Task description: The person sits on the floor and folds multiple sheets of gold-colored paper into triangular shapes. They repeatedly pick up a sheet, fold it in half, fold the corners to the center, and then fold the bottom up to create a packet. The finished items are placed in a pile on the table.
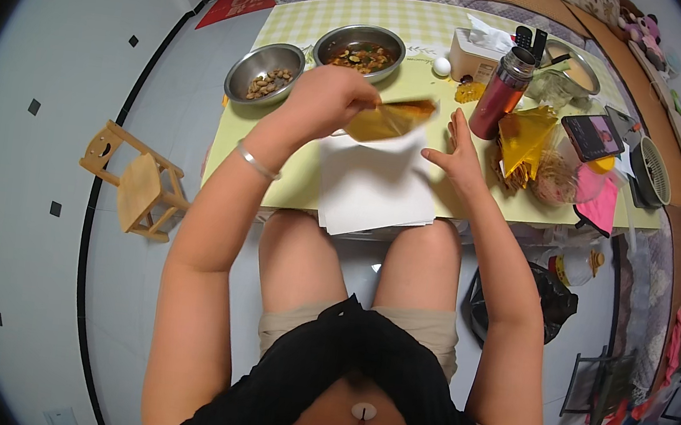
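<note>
Golden-yellow sheet (389, 119), thin and creased, hangs pinched in the fingers of the left hand (328, 98) above the counter (294, 175), just over the stack of white paper (377, 187). Biggest of all is that counter, pale yellow-green, with a checked cloth on its far half. The white stack lies on its near edge at 6 o'clock from the sheet, partly overhanging the person's knees. At 10 o'clock from the sheet sit two steel bowls: the left bowl (264, 72) with brown bits and the right bowl (359, 49) with a dark saucy mix. The right hand (458, 154) stands open at 3 o'clock of the sheet, fingers spread and upright, holding nothing, its edge at the paper stack. A red flask (501, 92) stands at 1 o'clock of that hand, a pile of folded yellow sheets (527, 135) at its 3 o'clock. A white egg (442, 66) lies beside the right bowl
</note>
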Motion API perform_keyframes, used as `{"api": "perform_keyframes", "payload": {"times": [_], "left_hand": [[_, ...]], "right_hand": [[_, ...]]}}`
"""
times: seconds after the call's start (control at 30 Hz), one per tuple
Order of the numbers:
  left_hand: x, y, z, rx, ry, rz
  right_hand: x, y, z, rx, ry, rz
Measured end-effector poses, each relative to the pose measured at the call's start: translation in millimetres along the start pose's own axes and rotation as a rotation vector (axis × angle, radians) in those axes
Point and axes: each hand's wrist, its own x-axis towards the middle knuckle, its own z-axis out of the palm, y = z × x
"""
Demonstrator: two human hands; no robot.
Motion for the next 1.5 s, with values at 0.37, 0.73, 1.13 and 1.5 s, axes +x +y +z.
{"api": "perform_keyframes", "payload": {"times": [0.37,0.73,1.13,1.5], "left_hand": [[-70,-43,63,-0.896,-0.455,-0.123],[-93,19,83,-0.015,-0.319,0.165],[-166,36,97,-0.227,0.018,-0.080],[-135,-18,95,-0.379,-0.078,-0.169]], "right_hand": [[-90,-31,-11,-0.529,-0.501,-0.461],[-128,-46,36,-1.157,-0.471,-0.554],[-114,-66,36,-0.778,-0.529,-0.338],[-47,-48,27,-0.600,-0.526,-0.280]]}}
